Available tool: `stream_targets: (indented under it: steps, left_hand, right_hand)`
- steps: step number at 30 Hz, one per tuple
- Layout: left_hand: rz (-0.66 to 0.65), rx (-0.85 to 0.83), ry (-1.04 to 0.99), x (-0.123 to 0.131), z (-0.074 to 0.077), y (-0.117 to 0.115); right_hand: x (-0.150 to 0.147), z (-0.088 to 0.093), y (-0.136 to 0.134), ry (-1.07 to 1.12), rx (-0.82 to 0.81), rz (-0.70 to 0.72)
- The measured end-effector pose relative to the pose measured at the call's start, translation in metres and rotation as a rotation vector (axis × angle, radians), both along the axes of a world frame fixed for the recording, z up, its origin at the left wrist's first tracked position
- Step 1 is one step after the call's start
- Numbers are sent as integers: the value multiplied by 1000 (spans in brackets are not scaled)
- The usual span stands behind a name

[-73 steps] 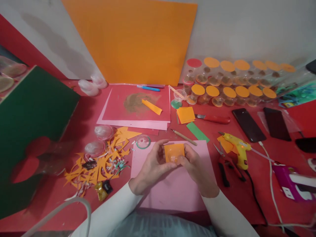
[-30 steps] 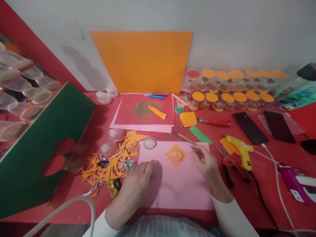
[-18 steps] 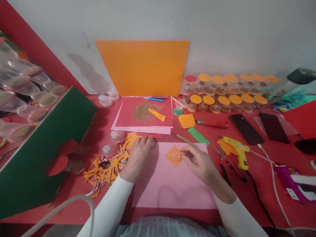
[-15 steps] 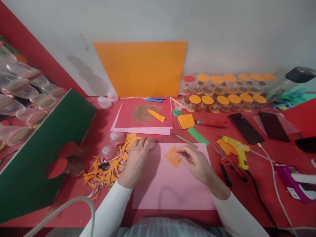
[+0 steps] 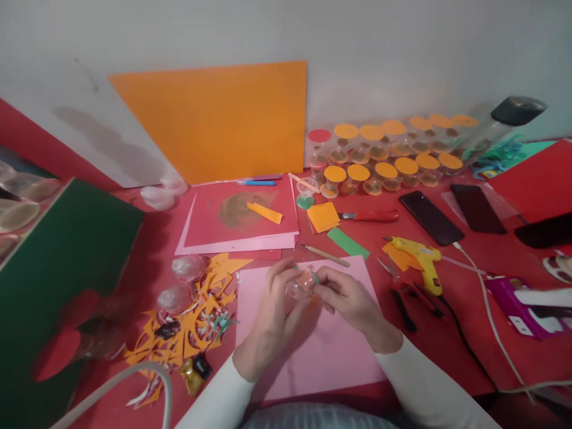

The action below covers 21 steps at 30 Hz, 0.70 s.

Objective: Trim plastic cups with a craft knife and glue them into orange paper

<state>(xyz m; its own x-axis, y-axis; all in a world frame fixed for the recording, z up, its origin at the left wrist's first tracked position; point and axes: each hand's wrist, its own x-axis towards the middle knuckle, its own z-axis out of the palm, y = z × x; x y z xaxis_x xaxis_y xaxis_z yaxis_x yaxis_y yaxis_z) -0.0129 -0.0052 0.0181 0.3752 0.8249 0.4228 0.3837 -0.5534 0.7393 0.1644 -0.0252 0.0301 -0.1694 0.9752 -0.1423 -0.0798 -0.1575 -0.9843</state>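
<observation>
Red tabletop (image 5: 447, 363), purple item (image 5: 503, 295) with marks unreadable to us, and above the pink sheet (image 5: 333, 351) our left hand (image 5: 272, 313) curls its fingers round a clear green-rimmed piece (image 5: 302, 282), right hand (image 5: 352, 298) pinching its edge.

Two hands (image 5: 271, 316), twelve orange discs (image 5: 358, 173), one glue gun (image 5: 422, 258) and one green strip (image 5: 348, 242) show.

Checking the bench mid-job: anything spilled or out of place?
Yes: a brown, powdery-looking patch is smeared across the rear red sheet, perhaps a spill, with an orange strip over its edge. Orange scraps lie loose left of the pink sheet.
</observation>
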Motion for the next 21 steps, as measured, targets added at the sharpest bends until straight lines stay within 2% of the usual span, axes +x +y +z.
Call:
stream_targets:
  steps: [4,9,11,17,21]
  left_hand:
    - [-49,-126,-80,-1,-5,-2]
    - [-81,-274,-210,-4,-9,-6]
    - [-94,-321,-234,-5,-9,-8]
    - [-194,-362,-268,-10,-4,-8]
    - [-240,-384,-243,-14,2,-4]
  right_hand:
    - [1,1,0,-39,-19,-33]
    - [3,1,-1,35,-53,60]
    - [4,0,-2,-9,51,66]
    - [2,-2,-6,-348,545,18]
    - [0,-5,-12,-546,706,38]
